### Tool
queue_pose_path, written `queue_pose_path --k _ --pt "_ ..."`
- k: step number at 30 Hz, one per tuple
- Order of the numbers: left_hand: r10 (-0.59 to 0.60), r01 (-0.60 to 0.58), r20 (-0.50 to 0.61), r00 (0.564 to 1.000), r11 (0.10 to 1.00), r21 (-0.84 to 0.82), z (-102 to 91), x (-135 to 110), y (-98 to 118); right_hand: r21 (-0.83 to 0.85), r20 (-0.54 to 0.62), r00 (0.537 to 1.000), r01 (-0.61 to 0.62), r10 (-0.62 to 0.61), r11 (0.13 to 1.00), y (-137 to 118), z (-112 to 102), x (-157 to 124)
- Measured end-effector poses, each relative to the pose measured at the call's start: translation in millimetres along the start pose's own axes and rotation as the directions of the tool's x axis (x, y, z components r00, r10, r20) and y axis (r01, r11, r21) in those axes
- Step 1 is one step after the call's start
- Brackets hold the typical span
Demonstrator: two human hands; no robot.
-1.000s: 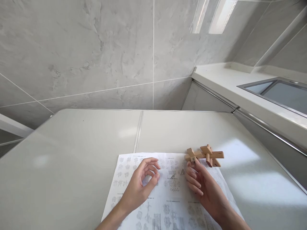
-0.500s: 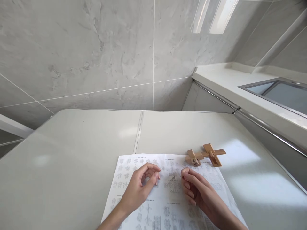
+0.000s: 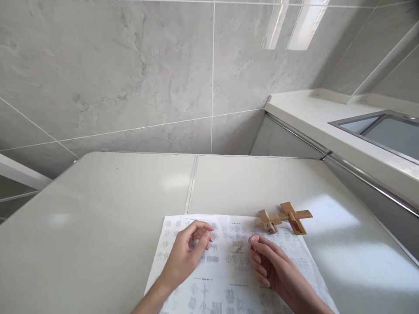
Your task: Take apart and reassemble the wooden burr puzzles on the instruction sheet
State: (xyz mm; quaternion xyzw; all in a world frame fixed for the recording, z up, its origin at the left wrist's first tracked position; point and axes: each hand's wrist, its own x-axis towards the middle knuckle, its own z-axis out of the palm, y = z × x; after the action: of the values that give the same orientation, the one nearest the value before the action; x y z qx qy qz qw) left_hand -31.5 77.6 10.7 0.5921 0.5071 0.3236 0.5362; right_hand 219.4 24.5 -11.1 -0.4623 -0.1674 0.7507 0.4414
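Note:
A large white printed sheet (image 3: 225, 277) with rows of small grey drawings lies on the table. Over its left half rests my left hand (image 3: 190, 248), loosely curled, thumb tip close to the bent fingers, nothing visible in it. My right hand (image 3: 271, 266) lies on the sheet's right half, fingers folded in and thumb against the index finger, also with no object showing. Just beyond the right hand, across the sheet's top right edge, sits a wooden interlocking-stick puzzle (image 3: 291, 216). Its near-left block cluster (image 3: 269, 222) carries dark markings. Neither hand touches the wood.
The pale table (image 3: 98, 235) has a seam (image 3: 191, 183) running away from me and a grey tiled wall (image 3: 157, 69) behind it. At the right stands a white counter (image 3: 304, 109) with a metal-rimmed sink (image 3: 386, 126). Light glare falls on the table's right side.
The whole view has shifted slightly, so the scene appears a little lower and to the right. My left hand has moved slightly leftward over the sheet; the right keeps its curl.

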Motion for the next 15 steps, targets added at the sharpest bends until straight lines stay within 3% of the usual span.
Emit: queue_pose_path --k 8,15 --pt "0.036 -0.032 -0.166 0.985 0.999 0.027 -17.3 10.1 -5.2 -0.097 0.038 0.999 0.030 -0.027 0.995 1.5 3.6 -3.6" --pt "0.054 -0.043 -0.151 0.987 0.996 0.072 -16.7 12.6 -7.8 -0.121 0.055 0.998 0.034 -0.027 0.992 1.9 4.6 -3.7"
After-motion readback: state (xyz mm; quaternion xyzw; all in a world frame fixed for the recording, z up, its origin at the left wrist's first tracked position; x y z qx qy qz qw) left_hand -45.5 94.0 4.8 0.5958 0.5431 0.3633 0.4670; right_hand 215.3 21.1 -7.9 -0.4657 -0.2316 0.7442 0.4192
